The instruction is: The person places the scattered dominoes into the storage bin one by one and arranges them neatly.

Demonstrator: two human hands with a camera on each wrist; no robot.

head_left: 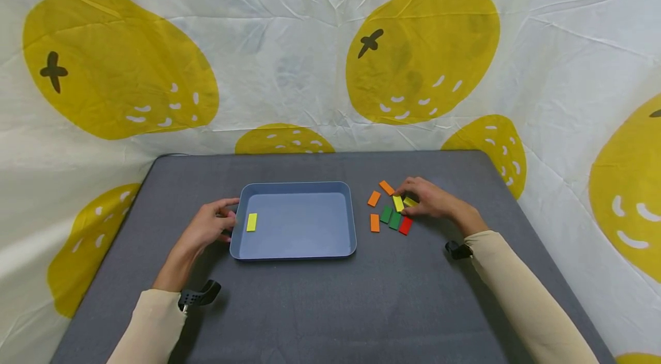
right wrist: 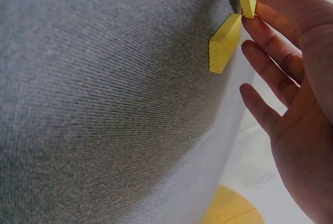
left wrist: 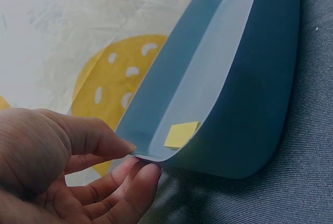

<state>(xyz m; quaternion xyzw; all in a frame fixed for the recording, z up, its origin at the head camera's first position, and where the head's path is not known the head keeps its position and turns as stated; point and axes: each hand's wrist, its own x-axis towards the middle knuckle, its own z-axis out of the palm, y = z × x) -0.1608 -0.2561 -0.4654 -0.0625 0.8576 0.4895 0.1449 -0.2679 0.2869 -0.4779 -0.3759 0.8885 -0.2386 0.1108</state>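
Observation:
At the tray's left side, my left hand (head_left: 209, 223) pinches the rim of the blue-grey tray (left wrist: 270, 78) between thumb and fingers. One flat yellow block (head_left: 251, 222) lies inside the tray near its left wall. To the right of the tray, my right hand (head_left: 431, 198) pinches a second yellow block (right wrist: 248, 3), tilted, between thumb and fingers. Just beside those fingers, another yellow block (right wrist: 225, 44) lies on the cloth. A red block (head_left: 405, 225) and two green blocks, one nearer the hand (head_left: 395, 220), sit just below it.
Three orange blocks lie around the group: an upper orange block (head_left: 387, 188), a middle orange block (head_left: 374, 198) and a lower orange block (head_left: 374, 223). Dark grey cloth covers the table (head_left: 310, 318). A white curtain with yellow fruit prints (head_left: 289, 65) hangs behind it.

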